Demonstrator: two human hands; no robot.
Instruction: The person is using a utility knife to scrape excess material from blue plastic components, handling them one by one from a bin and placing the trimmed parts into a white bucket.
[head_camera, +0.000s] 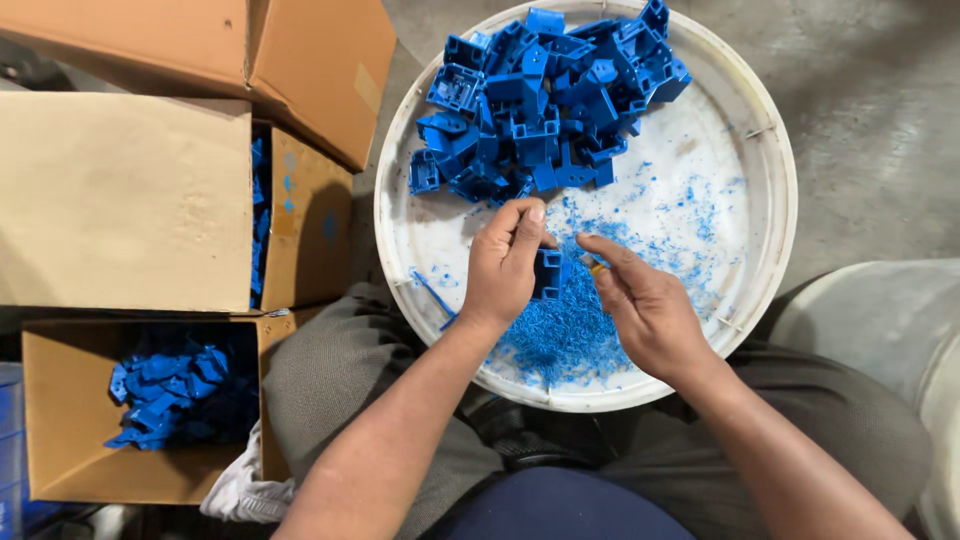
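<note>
Shavings (565, 335) pile on the near side of the white tray (400, 250) on our lap. Our left hand (503, 268) grips a blue plastic part (547, 274) over them; our right hand (640, 305) pinches a small tool (597, 268) just beside it. A slip could nick our fingers or drop the part among the shavings.

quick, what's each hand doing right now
left hand: closed on a blue plastic part
right hand: fingers pinch a small yellow-handled tool
</note>
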